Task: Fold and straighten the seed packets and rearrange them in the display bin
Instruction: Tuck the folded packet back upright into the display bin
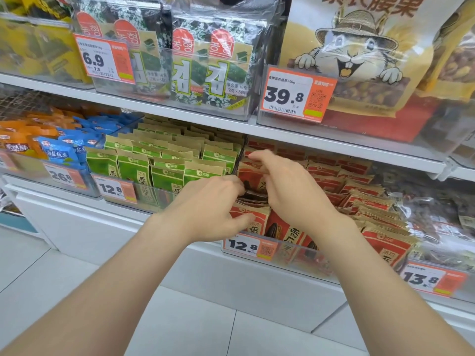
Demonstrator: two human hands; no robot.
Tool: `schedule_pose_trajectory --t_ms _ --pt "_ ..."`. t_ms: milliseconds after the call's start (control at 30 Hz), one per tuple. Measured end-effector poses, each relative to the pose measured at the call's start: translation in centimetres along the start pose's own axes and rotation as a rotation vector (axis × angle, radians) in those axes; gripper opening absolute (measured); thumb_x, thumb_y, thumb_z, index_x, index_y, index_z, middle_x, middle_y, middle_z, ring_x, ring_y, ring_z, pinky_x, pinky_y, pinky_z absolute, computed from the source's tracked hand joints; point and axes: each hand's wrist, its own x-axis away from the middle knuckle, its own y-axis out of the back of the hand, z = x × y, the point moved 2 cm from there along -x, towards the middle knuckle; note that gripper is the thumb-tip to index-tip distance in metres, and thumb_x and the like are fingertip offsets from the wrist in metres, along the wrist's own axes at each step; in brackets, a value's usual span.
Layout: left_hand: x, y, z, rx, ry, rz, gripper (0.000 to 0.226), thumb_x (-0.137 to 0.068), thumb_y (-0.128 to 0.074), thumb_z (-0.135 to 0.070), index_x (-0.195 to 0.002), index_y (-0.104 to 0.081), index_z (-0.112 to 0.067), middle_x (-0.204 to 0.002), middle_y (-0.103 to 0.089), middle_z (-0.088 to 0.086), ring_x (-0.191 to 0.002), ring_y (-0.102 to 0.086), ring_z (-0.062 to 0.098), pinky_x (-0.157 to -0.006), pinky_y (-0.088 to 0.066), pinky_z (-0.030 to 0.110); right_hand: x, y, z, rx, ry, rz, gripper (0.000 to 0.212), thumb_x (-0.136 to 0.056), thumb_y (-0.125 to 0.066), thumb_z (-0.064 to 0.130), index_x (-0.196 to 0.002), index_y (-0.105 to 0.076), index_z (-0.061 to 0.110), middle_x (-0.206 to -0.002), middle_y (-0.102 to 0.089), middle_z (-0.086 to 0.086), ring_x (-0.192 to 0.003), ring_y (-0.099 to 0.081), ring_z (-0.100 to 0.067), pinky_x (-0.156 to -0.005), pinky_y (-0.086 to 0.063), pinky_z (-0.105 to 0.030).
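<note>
Working a red seed packet (253, 177) at the left end of the display bin (295, 255) — pinching its lower edge with the left hand (213, 201), curling the right hand (290, 186) over the top. Probably risking a crooked crease, or toppling the loose packets (365, 201) alongside by tugging.

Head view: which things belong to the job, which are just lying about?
Job: red seed packets, clear bin, left hand and right hand gripping them.
Lying about: green packets, blue packets, seaweed packs, nut bag, price tags.
</note>
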Motion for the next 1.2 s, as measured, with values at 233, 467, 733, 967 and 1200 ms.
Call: schedule_pose_trajectory --t_ms 233,467,733,967,1200 --pt "0.7 -0.4 0.1 0.072 0.008 -0.029 0.067 -0.098 -0.055 -0.066 -0.148 -0.06 -0.022 -0.149 -0.056 -0.016 -0.128 -0.061 0.015 -0.095 -0.059 0.043 -2.1 -1.0 0.4 0.187 -0.185 0.26 0.038 -0.11 -0.042 0.021 -0.136 -0.069 0.028 -0.122 -0.073 -0.001 -0.129 -0.052 -0.031 -0.109 -0.029 -0.052" --pt "1.6 0.2 -0.2 0.096 0.111 -0.085 0.056 -0.09 -0.049 -0.067 -0.12 -0.073 -0.027 -0.108 -0.039 -0.012 -0.077 -0.062 0.016 -0.06 -0.044 0.034 -3.1 -0.9 -1.4 0.077 -0.241 0.485 0.067 -0.089 -0.066 0.074 -0.147 -0.058 0.041 -0.144 -0.06 -0.005 -0.144 -0.038 -0.035 -0.11 -0.027 -0.058" --pt "1.7 0.1 -0.1 0.109 0.097 -0.118 0.084 -0.087 -0.027 -0.091 -0.128 -0.071 -0.033 -0.117 -0.051 -0.016 -0.095 -0.066 0.015 -0.075 -0.056 0.039 -2.8 0.6 -1.4 -0.069 -0.127 0.344 0.062 -0.084 -0.082 0.062 -0.14 -0.068 0.037 -0.143 -0.069 0.009 -0.135 -0.059 -0.023 -0.116 -0.043 -0.055" --pt "1.8 0.8 -0.2 0.086 0.093 -0.112 0.045 -0.087 -0.06 -0.065 -0.117 -0.071 -0.034 -0.121 -0.058 -0.02 -0.1 -0.065 0.012 -0.076 -0.054 0.035 -3.1 0.8 -1.0 0.039 -0.099 0.368 0.065 -0.088 -0.083 0.038 -0.148 -0.061 0.029 -0.143 -0.067 0.002 -0.138 -0.056 -0.025 -0.118 -0.043 -0.052" --pt "1.6 0.1 -0.1 0.038 0.106 -0.054 0.033 -0.105 -0.056 -0.05 -0.135 -0.064 -0.039 -0.124 -0.048 -0.016 -0.099 -0.066 0.02 -0.077 -0.055 0.04 -3.4 -1.2 -0.2 0.205 -0.076 0.342 0.051 -0.104 -0.069 0.036 -0.153 -0.056 0.028 -0.14 -0.07 0.001 -0.136 -0.057 -0.029 -0.116 -0.036 -0.051"
